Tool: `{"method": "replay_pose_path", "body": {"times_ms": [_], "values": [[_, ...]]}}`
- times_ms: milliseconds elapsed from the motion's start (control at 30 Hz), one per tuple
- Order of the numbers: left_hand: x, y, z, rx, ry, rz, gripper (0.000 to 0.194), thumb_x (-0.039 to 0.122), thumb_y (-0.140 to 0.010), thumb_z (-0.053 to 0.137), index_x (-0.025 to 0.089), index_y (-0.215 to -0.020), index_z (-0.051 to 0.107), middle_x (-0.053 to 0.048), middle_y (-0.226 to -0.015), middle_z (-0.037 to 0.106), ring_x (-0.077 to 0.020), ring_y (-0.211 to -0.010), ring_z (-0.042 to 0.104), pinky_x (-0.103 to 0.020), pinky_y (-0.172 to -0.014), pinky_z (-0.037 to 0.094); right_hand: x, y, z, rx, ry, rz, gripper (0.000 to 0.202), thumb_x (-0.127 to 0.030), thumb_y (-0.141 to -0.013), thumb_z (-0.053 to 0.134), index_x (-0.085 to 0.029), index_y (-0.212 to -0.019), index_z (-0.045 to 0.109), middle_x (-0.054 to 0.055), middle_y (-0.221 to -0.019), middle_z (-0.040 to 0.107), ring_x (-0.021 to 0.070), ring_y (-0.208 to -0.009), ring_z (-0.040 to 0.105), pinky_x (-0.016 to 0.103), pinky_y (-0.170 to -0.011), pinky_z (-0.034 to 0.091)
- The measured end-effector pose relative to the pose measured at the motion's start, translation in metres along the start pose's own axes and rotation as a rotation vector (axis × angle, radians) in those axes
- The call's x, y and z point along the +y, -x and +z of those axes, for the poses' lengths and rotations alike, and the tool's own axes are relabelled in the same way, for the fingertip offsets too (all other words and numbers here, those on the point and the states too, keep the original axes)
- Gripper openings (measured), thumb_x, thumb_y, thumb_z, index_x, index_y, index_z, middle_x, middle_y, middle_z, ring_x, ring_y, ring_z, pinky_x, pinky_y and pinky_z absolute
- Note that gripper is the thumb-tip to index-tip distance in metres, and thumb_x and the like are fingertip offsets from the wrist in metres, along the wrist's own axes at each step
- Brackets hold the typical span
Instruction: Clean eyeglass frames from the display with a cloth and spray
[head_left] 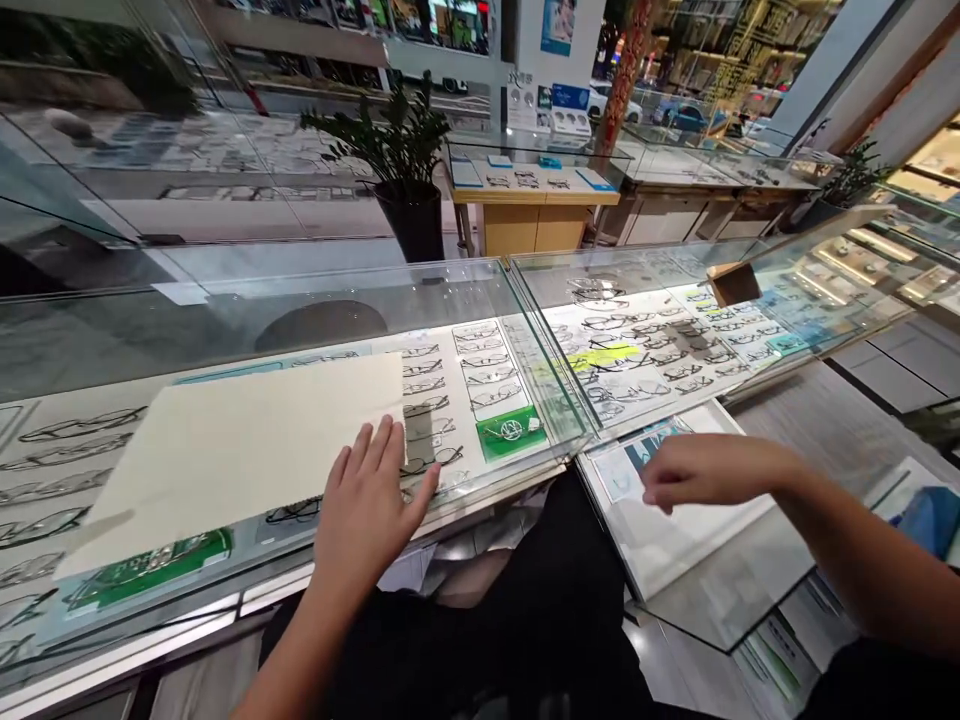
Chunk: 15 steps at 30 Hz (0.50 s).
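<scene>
No readable text, gold characters [739,75] on glass [694,50], print on display cards [570,110], all too blurred

Strong white light fills the glass display cases [480,480], leaving glare along their edges and reflections across the panes. The right hand [694,472] is slightly soft. Shelves at far right glow warm yellow; the street beyond the windows looks dimmer. Wide-angle distortion stretches and tilts the corners, and the black clothing [487,640] loses detail.
</scene>
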<state>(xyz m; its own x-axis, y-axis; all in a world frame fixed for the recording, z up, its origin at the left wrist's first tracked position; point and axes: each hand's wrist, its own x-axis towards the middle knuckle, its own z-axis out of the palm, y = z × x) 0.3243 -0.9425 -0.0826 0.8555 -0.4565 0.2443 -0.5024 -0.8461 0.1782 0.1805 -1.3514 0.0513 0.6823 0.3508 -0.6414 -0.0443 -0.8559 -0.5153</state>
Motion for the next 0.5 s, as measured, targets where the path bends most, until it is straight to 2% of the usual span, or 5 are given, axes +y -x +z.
{"method": "replay_pose_path", "body": {"times_ms": [67, 167, 267, 367, 500], "values": [[0.002, 0.000, -0.001, -0.002, 0.011, -0.004, 0.084, 0.062, -0.105, 0.031, 0.005, -0.165, 0.043, -0.020, -0.173, 0.040, -0.0392, -0.165, 0.030, -0.057, -0.134, 0.025, 0.018, -0.021, 0.037, -0.086, 0.088, 0.092, 0.030, -0.039, -0.103, 0.059, -0.022, -0.087, 0.078, 0.005, -0.086, 0.076, 0.0201, -0.077, 0.067, 0.029, -0.067, 0.039], [0.005, 0.000, -0.003, -0.007, 0.023, -0.010, 0.084, 0.062, -0.105, 0.030, 0.005, -0.166, 0.042, -0.020, -0.173, 0.040, -0.0387, -0.165, 0.030, -0.056, -0.134, 0.024, 0.061, -0.068, 0.065, 0.099, 0.364, 0.362, 0.020, -0.034, -0.099, 0.065, -0.020, -0.094, 0.079, 0.010, -0.099, 0.079, 0.0269, -0.089, 0.073, 0.031, -0.071, 0.047], [0.006, 0.000, -0.004, -0.008, 0.029, -0.011, 0.084, 0.062, -0.105, 0.030, 0.006, -0.166, 0.043, -0.020, -0.173, 0.041, -0.0390, -0.164, 0.031, -0.057, -0.134, 0.025, 0.099, -0.108, 0.061, 0.302, 0.465, 0.443, 0.029, -0.026, -0.103, 0.052, -0.013, -0.113, 0.076, 0.024, -0.127, 0.073, 0.0367, -0.118, 0.069, 0.043, -0.094, 0.053], [0.006, 0.000, -0.005, -0.010, 0.021, -0.012, 0.084, 0.062, -0.105, 0.030, 0.006, -0.166, 0.044, -0.020, -0.172, 0.042, -0.0392, -0.164, 0.033, -0.058, -0.133, 0.026, 0.125, -0.134, 0.044, 0.452, 0.521, 0.451, 0.042, -0.023, -0.105, 0.043, -0.014, -0.138, 0.068, 0.023, -0.156, 0.057, 0.0380, -0.142, 0.054, 0.052, -0.114, 0.045], [0.006, 0.000, -0.005, -0.021, 0.010, -0.021, 0.083, 0.062, -0.105, 0.032, 0.006, -0.165, 0.044, -0.020, -0.172, 0.041, -0.0393, -0.164, 0.033, -0.058, -0.133, 0.028, 0.147, -0.156, 0.031, 0.501, 0.531, 0.462, 0.048, -0.027, -0.105, 0.044, -0.020, -0.148, 0.064, 0.019, -0.157, 0.059, 0.0395, -0.147, 0.049, 0.058, -0.111, 0.048]]}}
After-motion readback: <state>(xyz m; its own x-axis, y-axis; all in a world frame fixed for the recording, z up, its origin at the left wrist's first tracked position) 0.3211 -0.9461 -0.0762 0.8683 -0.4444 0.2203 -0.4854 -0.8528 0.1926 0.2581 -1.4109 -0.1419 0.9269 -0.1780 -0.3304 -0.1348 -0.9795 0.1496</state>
